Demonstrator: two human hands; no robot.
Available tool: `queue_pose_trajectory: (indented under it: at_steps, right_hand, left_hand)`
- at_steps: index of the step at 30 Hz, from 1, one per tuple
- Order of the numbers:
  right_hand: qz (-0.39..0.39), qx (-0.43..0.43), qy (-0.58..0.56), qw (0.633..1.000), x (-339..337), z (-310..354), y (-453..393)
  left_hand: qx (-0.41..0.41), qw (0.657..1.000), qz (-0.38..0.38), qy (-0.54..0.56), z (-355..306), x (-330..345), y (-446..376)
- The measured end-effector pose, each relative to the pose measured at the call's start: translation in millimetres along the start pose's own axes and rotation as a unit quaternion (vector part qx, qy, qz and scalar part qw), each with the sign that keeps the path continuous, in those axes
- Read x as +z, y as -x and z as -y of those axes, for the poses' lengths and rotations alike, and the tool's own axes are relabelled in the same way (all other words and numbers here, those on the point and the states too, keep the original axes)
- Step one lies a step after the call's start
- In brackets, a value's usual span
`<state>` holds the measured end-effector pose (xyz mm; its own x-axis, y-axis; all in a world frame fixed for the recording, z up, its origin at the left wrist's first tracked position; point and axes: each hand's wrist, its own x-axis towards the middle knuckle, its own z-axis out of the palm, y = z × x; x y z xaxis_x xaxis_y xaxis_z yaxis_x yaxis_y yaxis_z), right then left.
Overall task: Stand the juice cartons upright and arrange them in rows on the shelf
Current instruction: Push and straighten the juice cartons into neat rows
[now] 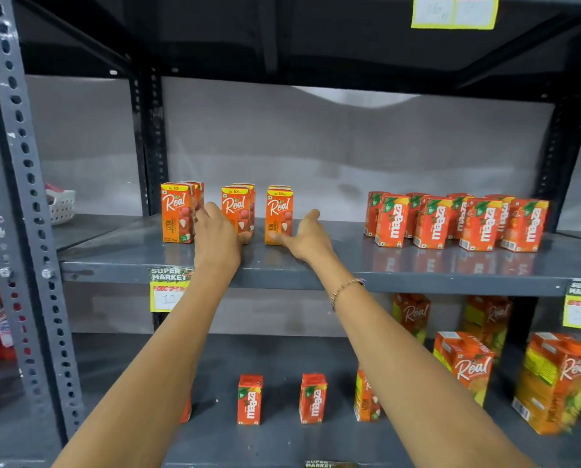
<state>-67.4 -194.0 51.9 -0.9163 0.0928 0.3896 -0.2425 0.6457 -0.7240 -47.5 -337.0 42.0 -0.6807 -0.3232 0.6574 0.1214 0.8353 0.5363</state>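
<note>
On the middle grey shelf [316, 268] stand three short rows of orange Real litchi cartons: left pair [177, 214], middle pair [236, 207], right pair [279, 214], all upright. My left hand [216, 236] reaches between the left and middle pairs, fingers touching the middle front carton's lower left side. My right hand [307, 238] lies open, palm turned left, fingertips against the base of the right front carton. Neither hand holds a carton.
Several red Maaza cartons [458, 221] stand in rows at the shelf's right. On the lower shelf stand two small Maaza cartons [250, 398], a litchi carton [365, 396] and large Real cartons [552, 380]. A perforated upright post [19, 163] stands left; a white basket [61, 204] sits beyond.
</note>
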Motion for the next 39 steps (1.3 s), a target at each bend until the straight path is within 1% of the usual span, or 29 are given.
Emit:
queue_pose_trajectory:
  at_steps: [1,3,5,6,7,9,12,15,18,23,30,33,35,37,39]
  right_hand:
    - [-0.01,0.0,0.017,1.0,-13.3,-10.5,4.2]
    - [-0.069,0.016,0.082,0.994,-44.2,-39.4,11.3]
    - [-0.143,0.069,0.114,0.981,-77.1,-69.5,14.3]
    - [-0.16,0.103,0.106,0.976,-91.4,-80.8,13.3]
    - [-0.159,0.131,0.094,0.974,-103.5,-88.9,11.5]
    - [-0.125,0.15,0.091,0.977,-118.6,-96.4,3.9]
    - [-0.066,0.123,0.13,0.982,-122.5,-97.8,-7.6]
    - [-0.049,0.118,0.094,0.987,-117.2,-99.5,-21.4]
    - [-0.071,0.135,0.065,0.986,-111.7,-99.7,-30.7]
    - [-0.104,0.12,0.104,0.982,-107.3,-104.0,-38.0]
    - [-0.095,0.093,0.145,0.98,-106.7,-106.6,-38.1]
    - [-0.082,0.092,0.129,0.984,-108.3,-106.8,-36.5]
    - [-0.069,0.091,0.095,0.989,-114.8,-110.5,-33.5]
    - [-0.098,0.09,0.071,0.989,-126.4,-120.3,-28.9]
    - [-0.167,0.129,0.075,0.975,-141.7,-132.0,-25.0]
  left_hand:
    - [0.014,1.0,-0.005,0.013,-2.7,-0.7,4.8]
    - [0.041,0.998,0.018,0.032,-12.4,2.2,12.5]
    - [0.048,0.996,0.054,0.054,-27.5,9.9,18.5]
    - [0.042,0.995,0.075,0.056,-35.9,14.8,21.0]
    - [0.032,0.994,0.094,0.05,-43.0,20.1,23.3]
    - [0.012,0.993,0.118,0.018,-53.9,29.9,24.9]
    - [-0.009,0.99,0.137,-0.029,-63.4,39.7,18.4]
    - [-0.034,0.988,0.141,-0.049,-67.2,47.8,6.7]
    - [-0.041,0.989,0.12,-0.082,-66.2,55.5,2.5]
    - [-0.054,0.987,0.111,-0.098,-63.0,62.5,0.4]
    - [-0.049,0.987,0.107,-0.11,-62.3,64.0,1.0]
    - [-0.045,0.986,0.107,-0.119,-61.9,64.3,1.6]
    - [-0.044,0.986,0.11,-0.12,-62.0,63.8,1.8]
    - [-0.047,0.986,0.113,-0.115,-62.4,62.8,2.1]
    - [-0.048,0.986,0.114,-0.112,-62.9,62.5,2.9]
